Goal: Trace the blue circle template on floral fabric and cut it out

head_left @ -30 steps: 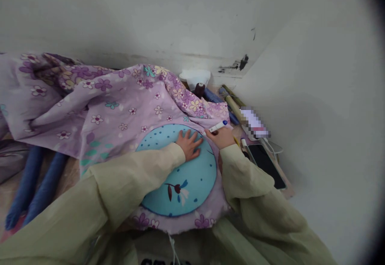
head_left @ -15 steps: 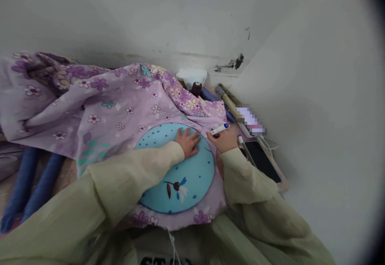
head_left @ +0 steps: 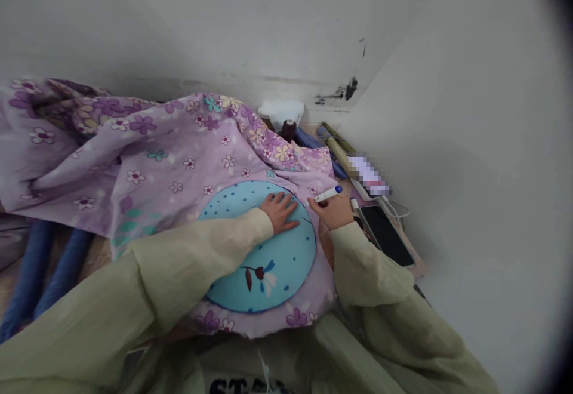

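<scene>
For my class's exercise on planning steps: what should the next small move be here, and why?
Probably draw the pen a little way along the edge of the blue disc: the right grip holds it with its tip close to that edge, over the purple cloth, while the left grip lies spread on the disc.

Scuffed grey corner [head_left: 380,67] in soft, dim light

A grey-white back wall [head_left: 179,24] rises behind the worktop [head_left: 419,267], with black smudges [head_left: 350,89] low near the corner and a thin dark streak [head_left: 364,51] above them. A faint brownish line crosses its lower part. The plainer side wall [head_left: 483,101] stands at right, softly shadowed. The worktop's bare patches look pinkish tan.
</scene>
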Available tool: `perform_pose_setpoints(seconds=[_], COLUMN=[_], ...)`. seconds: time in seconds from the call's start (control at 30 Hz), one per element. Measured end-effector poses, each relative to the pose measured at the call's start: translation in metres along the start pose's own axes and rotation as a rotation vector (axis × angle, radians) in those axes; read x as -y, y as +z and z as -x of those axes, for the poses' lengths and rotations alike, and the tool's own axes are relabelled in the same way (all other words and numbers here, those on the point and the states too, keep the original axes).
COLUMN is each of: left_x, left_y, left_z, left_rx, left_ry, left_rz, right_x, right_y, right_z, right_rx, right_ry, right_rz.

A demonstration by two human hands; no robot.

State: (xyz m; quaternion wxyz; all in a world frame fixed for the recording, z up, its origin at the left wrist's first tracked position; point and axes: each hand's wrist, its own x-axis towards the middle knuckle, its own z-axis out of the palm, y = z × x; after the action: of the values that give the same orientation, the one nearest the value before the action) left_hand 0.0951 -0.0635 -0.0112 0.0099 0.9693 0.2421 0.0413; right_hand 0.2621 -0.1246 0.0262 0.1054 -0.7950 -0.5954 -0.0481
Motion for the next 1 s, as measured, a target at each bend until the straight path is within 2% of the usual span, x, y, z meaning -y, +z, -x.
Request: perform_pose_setpoints(seconds=[0.33, 0.8, 1.0], left_x=[-0.008, -0.011, -0.015], left_y=[-0.001, -0.003, -0.008], left_z=[0.002, 0.007, 0.007], left_rx=[-0.009, 0.06, 0.071], left_ry=[-0.014, 0.015, -0.01], left_rz=[0.021, 0.071, 0.057], right_x=[-0.002, -0.003, -0.001], right_y=[0.002, -0.005, -0.008], right_z=[0.003, 0.016, 0.025], right_rx=[-0.001, 0.006, -0.042], right_ry=[0.003, 0.035, 0.046], right_rz=[-0.007, 0.019, 0.026])
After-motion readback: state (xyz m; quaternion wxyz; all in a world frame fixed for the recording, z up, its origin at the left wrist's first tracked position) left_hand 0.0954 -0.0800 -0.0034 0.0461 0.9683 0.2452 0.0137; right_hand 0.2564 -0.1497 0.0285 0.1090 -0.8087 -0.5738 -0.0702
